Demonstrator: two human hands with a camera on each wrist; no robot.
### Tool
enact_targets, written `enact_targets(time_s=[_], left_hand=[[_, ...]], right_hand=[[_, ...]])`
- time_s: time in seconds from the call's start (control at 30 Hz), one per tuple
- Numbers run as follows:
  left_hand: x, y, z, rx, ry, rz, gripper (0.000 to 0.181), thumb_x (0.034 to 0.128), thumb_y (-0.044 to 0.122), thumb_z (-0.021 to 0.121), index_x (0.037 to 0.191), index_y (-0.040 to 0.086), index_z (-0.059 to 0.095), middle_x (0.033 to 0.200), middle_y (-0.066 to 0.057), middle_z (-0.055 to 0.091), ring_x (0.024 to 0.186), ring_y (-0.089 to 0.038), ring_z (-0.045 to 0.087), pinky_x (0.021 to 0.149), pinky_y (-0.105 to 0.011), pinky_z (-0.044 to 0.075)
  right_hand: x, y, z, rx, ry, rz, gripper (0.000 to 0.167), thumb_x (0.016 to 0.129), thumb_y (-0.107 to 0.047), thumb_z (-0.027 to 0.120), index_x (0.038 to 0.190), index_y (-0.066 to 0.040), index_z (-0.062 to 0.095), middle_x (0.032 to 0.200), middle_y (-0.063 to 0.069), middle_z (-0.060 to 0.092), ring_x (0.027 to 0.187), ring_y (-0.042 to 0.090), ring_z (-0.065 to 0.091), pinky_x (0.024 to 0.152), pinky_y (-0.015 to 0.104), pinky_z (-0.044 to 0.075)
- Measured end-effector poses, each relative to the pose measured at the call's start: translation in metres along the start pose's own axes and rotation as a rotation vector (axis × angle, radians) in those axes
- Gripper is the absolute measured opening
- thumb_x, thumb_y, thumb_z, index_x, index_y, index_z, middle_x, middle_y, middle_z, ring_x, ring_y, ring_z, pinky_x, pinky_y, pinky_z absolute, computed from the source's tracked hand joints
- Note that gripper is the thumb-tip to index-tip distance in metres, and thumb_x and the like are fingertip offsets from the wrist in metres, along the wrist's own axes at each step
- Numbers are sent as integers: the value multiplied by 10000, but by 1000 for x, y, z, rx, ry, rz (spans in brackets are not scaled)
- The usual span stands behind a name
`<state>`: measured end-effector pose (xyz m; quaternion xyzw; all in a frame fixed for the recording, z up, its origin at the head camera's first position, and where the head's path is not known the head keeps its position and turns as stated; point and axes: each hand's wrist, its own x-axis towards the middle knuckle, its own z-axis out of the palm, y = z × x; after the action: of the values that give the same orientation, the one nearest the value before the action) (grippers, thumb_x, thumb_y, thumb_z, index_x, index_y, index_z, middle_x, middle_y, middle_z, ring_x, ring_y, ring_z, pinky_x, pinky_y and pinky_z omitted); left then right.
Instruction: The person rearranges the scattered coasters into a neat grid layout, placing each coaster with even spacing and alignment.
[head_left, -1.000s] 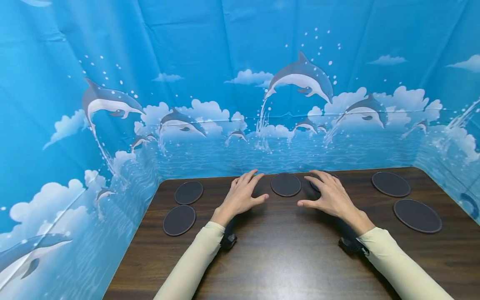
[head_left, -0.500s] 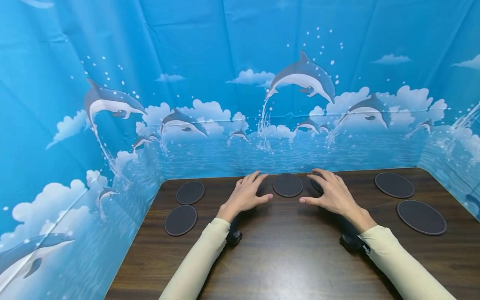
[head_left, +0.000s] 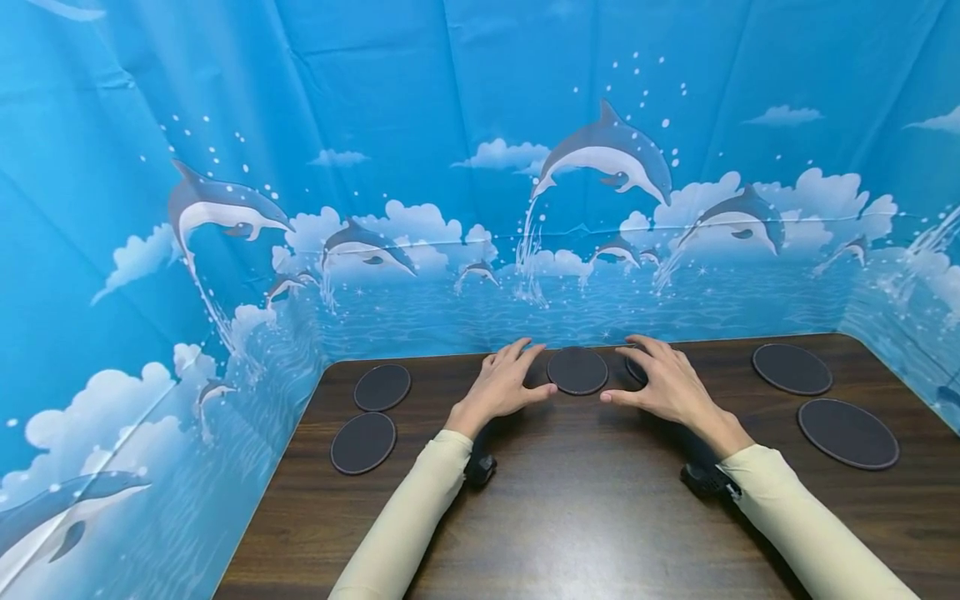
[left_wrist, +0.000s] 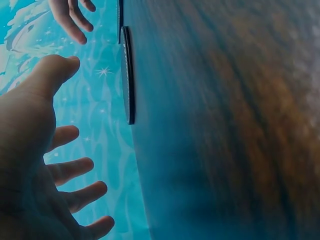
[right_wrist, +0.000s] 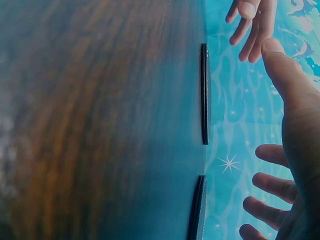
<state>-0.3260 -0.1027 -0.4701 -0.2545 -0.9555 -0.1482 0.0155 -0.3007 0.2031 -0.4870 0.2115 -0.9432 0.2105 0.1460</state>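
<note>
At the far side of the table, a round black leather-like coaster (head_left: 577,371) lies flat between my two hands. My left hand (head_left: 501,387) hovers just left of it, fingers spread and thumb pointing right, holding nothing. To the right, my right hand (head_left: 671,383) is held over the table with fingers apart, also holding nothing. Behind it a second dark coaster (head_left: 636,368) is mostly hidden. In the left wrist view, a coaster (left_wrist: 128,75) shows edge-on beyond the left thumb. The right wrist view has two coaster edges, one (right_wrist: 205,95) above the other (right_wrist: 197,210).
Two more coasters, one (head_left: 382,387) behind the other (head_left: 363,443), lie at the table's left. Another pair, one (head_left: 792,369) behind the other (head_left: 848,433), lies at the right. A blue dolphin-print curtain (head_left: 420,308) rises along the brown wooden table's (head_left: 570,517) far edge and sides.
My left hand has drifted to the right, closer to the middle coaster and to my right hand. The right hand has barely moved. The head view has shifted slightly.
</note>
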Motion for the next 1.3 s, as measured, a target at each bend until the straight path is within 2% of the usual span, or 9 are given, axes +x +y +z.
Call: enact_targets(time_s=[0.27, 0.63, 0.9, 1.1, 1.3], left_hand=[[7, -2, 3, 7, -20, -14, 817, 941, 655, 599, 1602, 243, 355, 1652, -66, 254, 1477, -315, 269, 1113, -624, 250], [17, 4, 4, 25, -32, -15, 826, 943, 629, 620, 1612, 241, 329, 1657, -36, 246, 1463, -334, 291, 1096, -639, 270], [22, 4, 5, 3, -73, -18, 863, 929, 625, 647, 1622, 245, 300, 1660, -40, 237, 1468, -336, 279, 1115, -631, 249], [24, 1, 3, 28, -77, -8, 874, 922, 641, 642, 1623, 252, 293, 1656, -35, 245, 1464, -325, 292, 1108, -613, 273], [25, 0, 9, 15, -109, -24, 903, 910, 660, 641, 1631, 266, 265, 1654, -35, 252, 1474, -316, 281, 1115, -616, 275]], right_hand=[[5, 1, 1, 3, -24, 5, 996, 743, -761, 741, 1435, -62, 589, 1500, 201, 426, 1353, 449, 376, 1011, 712, 284], [10, 5, 2, 26, -38, 37, 960, 753, -734, 754, 1427, -68, 596, 1503, 219, 422, 1356, 467, 371, 993, 698, 296], [16, 5, 7, 11, -112, 34, 994, 777, -748, 719, 1476, -64, 541, 1537, 253, 358, 1387, 502, 298, 1004, 725, 242], [21, 5, 6, -4, -133, 47, 1011, 768, -749, 724, 1485, -63, 529, 1554, 262, 321, 1407, 506, 255, 1024, 730, 204], [19, 6, 12, 20, -147, 65, 1024, 775, -754, 713, 1504, -66, 502, 1561, 281, 294, 1420, 520, 220, 1044, 752, 152]])
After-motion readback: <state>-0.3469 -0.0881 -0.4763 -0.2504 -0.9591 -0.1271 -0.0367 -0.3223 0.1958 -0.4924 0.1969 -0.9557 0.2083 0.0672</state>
